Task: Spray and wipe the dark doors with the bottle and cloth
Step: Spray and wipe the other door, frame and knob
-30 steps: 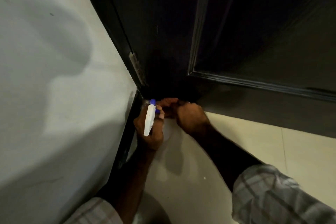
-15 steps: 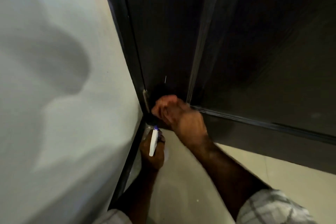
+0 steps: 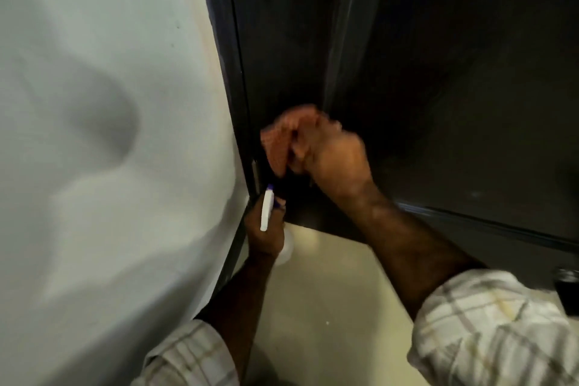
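Note:
The dark door (image 3: 454,78) fills the upper right of the head view, with a raised moulding down its left stile. My right hand (image 3: 332,157) grips an orange-red cloth (image 3: 277,141) and presses it against the door's lower left, close to the dark frame (image 3: 232,72). Just below, my left hand (image 3: 266,229) holds the spray bottle (image 3: 267,209) by its white trigger head with a purple nozzle. The bottle's pale body (image 3: 286,249) is mostly hidden behind the hand.
A pale wall (image 3: 103,135) runs along the left, meeting the door frame. A metal hinge (image 3: 255,172) shows on the frame beside the cloth. Cream floor tiles (image 3: 329,307) lie below. A dark object (image 3: 567,288) sits at the right edge.
My right hand has carried the cloth upward along the door's left stile, away from the bottom corner. The view has tilted up, and the left hand with the bottle stays low.

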Available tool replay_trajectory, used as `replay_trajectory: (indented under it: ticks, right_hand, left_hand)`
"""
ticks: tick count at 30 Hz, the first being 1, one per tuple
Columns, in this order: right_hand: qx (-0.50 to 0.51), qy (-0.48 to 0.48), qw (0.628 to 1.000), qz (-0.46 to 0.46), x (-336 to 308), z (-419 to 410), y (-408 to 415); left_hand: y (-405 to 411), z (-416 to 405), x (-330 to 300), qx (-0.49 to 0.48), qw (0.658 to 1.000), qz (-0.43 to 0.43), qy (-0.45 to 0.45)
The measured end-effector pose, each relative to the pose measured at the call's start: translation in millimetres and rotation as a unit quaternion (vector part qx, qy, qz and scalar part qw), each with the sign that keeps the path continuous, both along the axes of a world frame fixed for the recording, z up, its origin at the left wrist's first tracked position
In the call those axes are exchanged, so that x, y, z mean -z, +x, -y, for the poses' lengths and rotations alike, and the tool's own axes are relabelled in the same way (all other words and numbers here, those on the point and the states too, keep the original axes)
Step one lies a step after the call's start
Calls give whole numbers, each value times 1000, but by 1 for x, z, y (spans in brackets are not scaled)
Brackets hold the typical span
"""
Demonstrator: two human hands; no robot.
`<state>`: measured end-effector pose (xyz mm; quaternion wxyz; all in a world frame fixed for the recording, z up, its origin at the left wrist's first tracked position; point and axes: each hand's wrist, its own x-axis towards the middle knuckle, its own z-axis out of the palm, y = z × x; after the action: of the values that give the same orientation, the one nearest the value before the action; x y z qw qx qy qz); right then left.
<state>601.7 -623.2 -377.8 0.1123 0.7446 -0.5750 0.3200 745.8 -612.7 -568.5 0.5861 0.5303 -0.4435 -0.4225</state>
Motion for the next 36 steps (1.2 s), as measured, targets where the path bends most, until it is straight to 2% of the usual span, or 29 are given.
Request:
replay_trajectory:
  ticks: [3, 5, 6, 7, 8, 9, 10, 11, 12, 14, 16, 17, 19, 21, 23, 25, 27, 30, 32, 33, 36]
  right_hand:
    - [8, -175, 974, 141, -100, 20, 13]
    - [24, -270, 950, 154, -129, 36, 14]
    - [16, -261, 956, 132, -125, 35, 16]
    - [4, -204, 976, 71, -105, 32, 18]
    - [-11, -100, 995, -26, -74, 26, 21]
    - [-25, 30, 993, -108, -39, 14, 19]
    - [-33, 134, 982, -132, -6, 1, 15]
    - [-31, 210, 972, -101, 22, -12, 6]
    - [-17, 244, 969, -42, 39, -23, -5]
    - [61, 265, 961, 50, 57, -45, -26]
    - [134, 174, 966, 134, 55, -67, -37]
    - [135, 103, 968, 184, 56, -76, -40]
    - [97, 11, 948, 303, 48, -90, -32]
    - [99, -28, 916, 389, 33, -93, -13]
    - [135, -45, 902, 408, 10, -80, 5]
    - [136, -98, 924, 344, -21, -57, 19]
    - [74, -170, 958, 221, -59, -22, 27]
    - [33, -250, 967, 29, -124, 38, 34]
    - [24, -222, 968, -115, -141, 58, 39]
    - [0, -190, 965, -179, -130, 62, 36]
    - [-92, -64, 970, -216, -44, 49, 19]
  left_hand:
    - [1, 7, -34, -1, 999, -33, 22]
    - [6, 7, -50, 9, 998, -44, 33]
    - [10, 3, -59, 17, 998, -55, 30]
    - [13, -1, -70, 26, 998, -62, 17]
    - [16, -6, -77, 34, 997, -63, 6]
    - [18, -11, -81, 44, 997, -57, 2]
    - [22, -16, -86, 53, 997, -49, 11]
    - [24, -21, -86, 61, 997, -35, 29]
    - [28, -24, -88, 62, 997, -17, 40]
    - [35, -28, -86, 58, 997, 9, 45]
    - [39, -31, -92, 45, 998, 11, 50]
    - [38, -31, -95, 44, 998, 14, 50]
    - [38, -32, -102, 39, 998, 25, 34]
    - [37, -31, -112, 23, 999, 23, 25]
    - [38, -29, -124, 10, 999, 21, 22]
    - [40, -29, -138, 2, 1000, 26, 9]
    - [42, -29, -153, 4, 1000, 22, 2]
    - [45, -25, -170, -13, 1000, 13, 3]
    - [47, -19, -172, -25, 1000, 12, 0]
    - [49, -17, -174, -28, 1000, 7, -3]
    - [49, -15, -185, -10, 1000, -6, -14]
